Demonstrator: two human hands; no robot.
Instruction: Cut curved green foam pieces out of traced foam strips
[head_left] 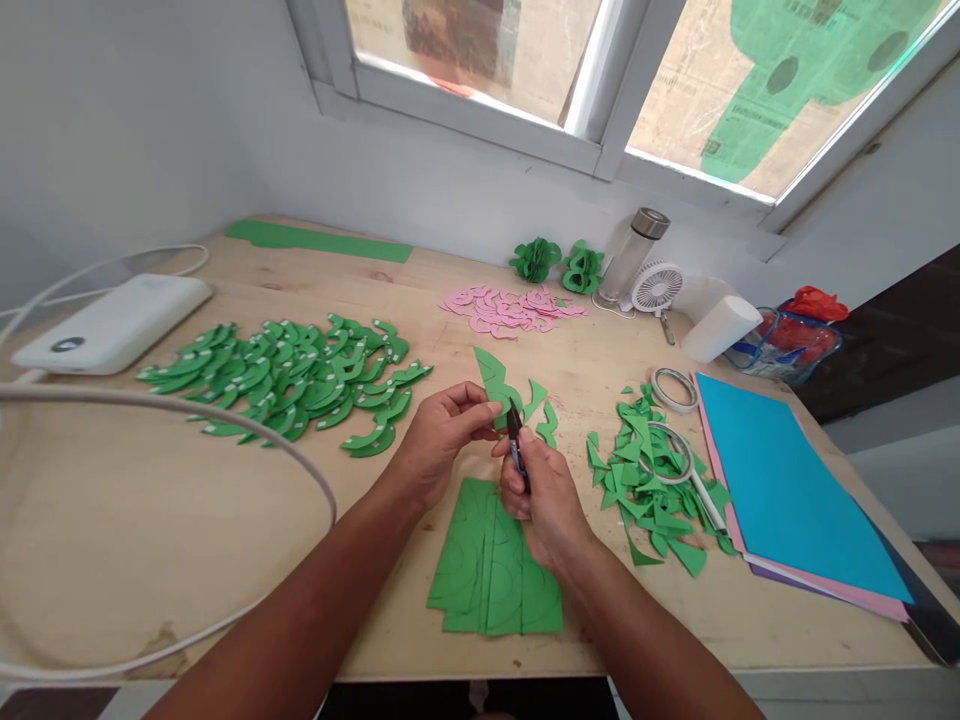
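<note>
My left hand (442,440) pinches a piece of green paper (490,372) between thumb and fingers, partly cut into a curve. My right hand (546,492) is closed around small black scissors (514,428), whose blades are against the paper's right side. Just right of the blades lie loose green scraps (550,425). Below my hands, several green paper strips (487,570) marked with curved lines rest near the table's front edge, overlapping one another. Left of my left hand spreads a heap of curved green cutouts (292,385) with small whitish patches.
At right, green offcuts (660,510) surround a magnifying glass (684,455), beside a tape roll (674,390) and coloured sheets (795,490). Pink cutouts (502,308), green paper balls (535,260), a bottle (634,255) and fan (657,288) stand behind. A white cable (300,455) loops at left.
</note>
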